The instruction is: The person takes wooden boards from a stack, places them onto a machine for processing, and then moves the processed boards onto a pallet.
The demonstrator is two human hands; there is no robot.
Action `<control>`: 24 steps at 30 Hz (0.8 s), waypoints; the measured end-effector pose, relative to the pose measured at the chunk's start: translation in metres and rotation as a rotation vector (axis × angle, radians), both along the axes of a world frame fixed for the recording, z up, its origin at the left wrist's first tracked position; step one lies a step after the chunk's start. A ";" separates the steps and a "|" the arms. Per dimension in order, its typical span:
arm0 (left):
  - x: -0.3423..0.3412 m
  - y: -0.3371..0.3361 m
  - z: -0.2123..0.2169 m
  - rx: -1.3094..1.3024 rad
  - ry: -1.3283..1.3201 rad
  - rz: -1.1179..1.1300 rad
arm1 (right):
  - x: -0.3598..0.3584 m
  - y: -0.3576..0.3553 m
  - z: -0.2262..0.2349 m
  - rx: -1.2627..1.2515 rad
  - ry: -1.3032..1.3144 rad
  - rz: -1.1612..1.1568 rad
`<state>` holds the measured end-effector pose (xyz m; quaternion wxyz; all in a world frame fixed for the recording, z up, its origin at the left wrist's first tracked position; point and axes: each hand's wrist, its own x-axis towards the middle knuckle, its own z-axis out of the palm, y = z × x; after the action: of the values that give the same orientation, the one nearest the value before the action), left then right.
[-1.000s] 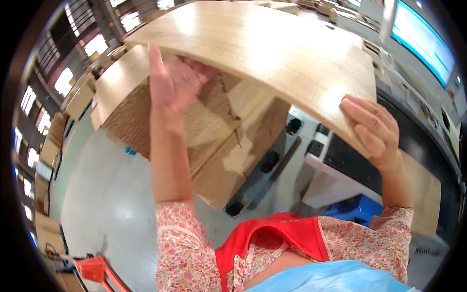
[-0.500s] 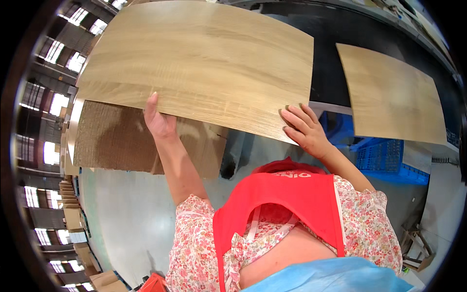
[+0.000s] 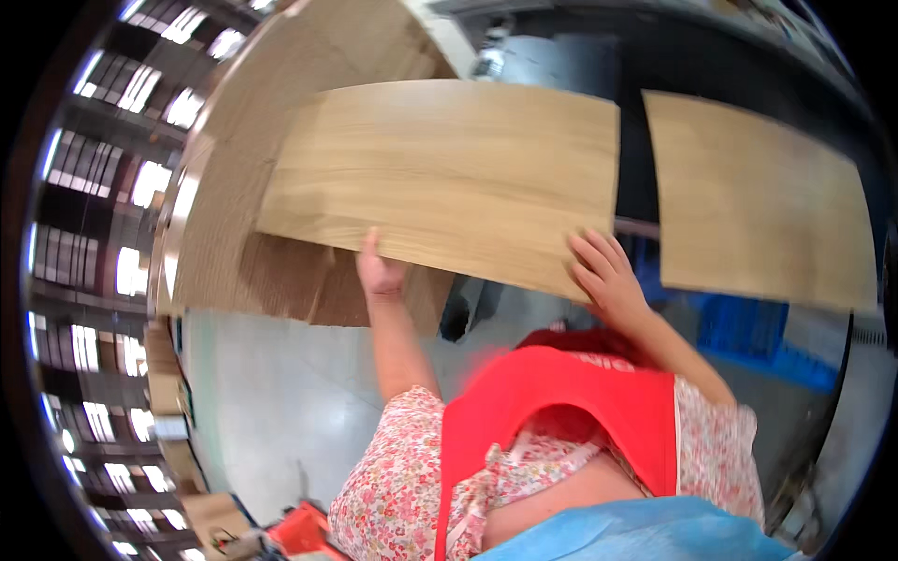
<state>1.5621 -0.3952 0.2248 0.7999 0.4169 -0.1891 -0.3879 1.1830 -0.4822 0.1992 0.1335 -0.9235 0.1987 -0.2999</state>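
Note:
A wood-grain board (image 3: 440, 178), light brown and rectangular, lies across the view in front of me. Its left part is over brown cardboard, while its right end reaches the dark surface. My left hand (image 3: 381, 273) grips the near long edge, thumb on top and the other fingers hidden beneath. At the near right corner, my right hand (image 3: 608, 280) holds the board with several fingers bent over its top face; the thumb's place is hard to see. A second wood-grain board (image 3: 762, 201) lies to the right, apart from the first and touched by neither hand.
The brown cardboard (image 3: 224, 220) stands under and left of the held board. A dark worktop (image 3: 636, 168) extends behind both boards. Blue plastic crates (image 3: 744, 325) sit below the right board. Cardboard boxes (image 3: 210, 514) and a red-orange object (image 3: 304, 528) are at the lower left.
The held board appears smaller and lower, and its left end has shifted right, uncovering cardboard behind and left of it. My left hand has moved right with it; both hands keep their hold.

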 end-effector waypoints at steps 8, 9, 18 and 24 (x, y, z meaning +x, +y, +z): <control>-0.015 -0.019 0.011 -0.086 -0.038 -0.078 | -0.013 0.000 -0.013 -0.049 -0.006 0.009; -0.015 -0.016 0.015 -0.092 -0.042 -0.086 | -0.012 0.001 -0.015 -0.055 0.003 0.007; -0.020 -0.018 0.054 -0.121 -0.149 -0.050 | -0.003 0.005 -0.022 -0.086 -0.044 0.023; -0.036 -0.017 0.100 -0.123 -0.227 -0.008 | 0.002 0.011 -0.024 -0.047 -0.074 0.038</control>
<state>1.5261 -0.4121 0.3247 0.7960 0.4076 -0.3034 -0.3289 1.1854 -0.4711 0.1753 0.1244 -0.9182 0.1691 -0.3359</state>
